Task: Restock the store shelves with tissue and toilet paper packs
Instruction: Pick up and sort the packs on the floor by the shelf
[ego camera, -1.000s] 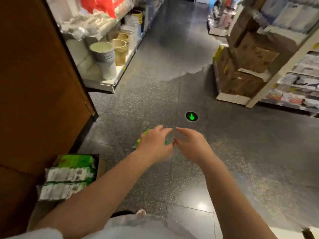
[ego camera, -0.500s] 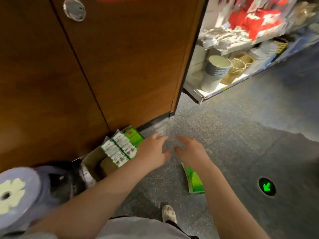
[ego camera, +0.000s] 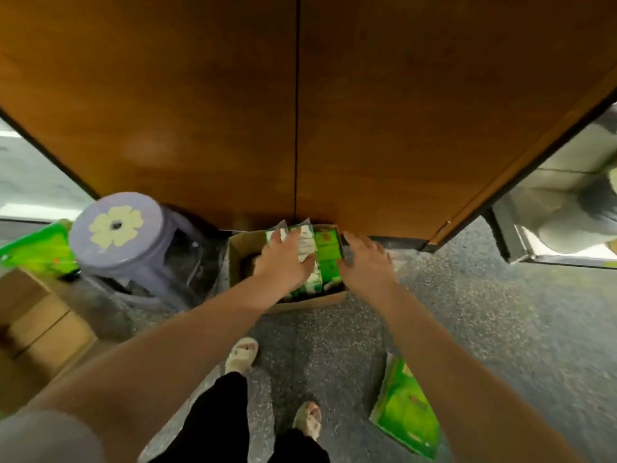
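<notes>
centre of frame: open cardboard box (ego camera: 237,262) on speckled grey floor (ego camera: 484,312), set against the foot of a brown wooden panel (ego camera: 200,95) filling the upper frame. inside the box, green-and-white tissue packs (ego camera: 329,252) standing side by side in a row. left hand (ego camera: 285,262) laid over the left packs, fingers spread and nearly straight, touching their tops; no curl around any pack visible. right hand (ego camera: 365,262) at the right edge of the box, fingers extended beside the rightmost pack; contact with pack or box rim impossible to tell through blur. lower right: one loose green pack (ego camera: 405,416) lying flat on the floor, well apart from the box. left of centre: lilac plastic stool (ego camera: 123,238) with a pale flower on its seat, just beside the box. far left: another green package (ego camera: 36,248) above a closed brown carton (ego camera: 40,325). bottom centre: two sandalled feet (ego camera: 242,354) and dark trouser legs.
</notes>
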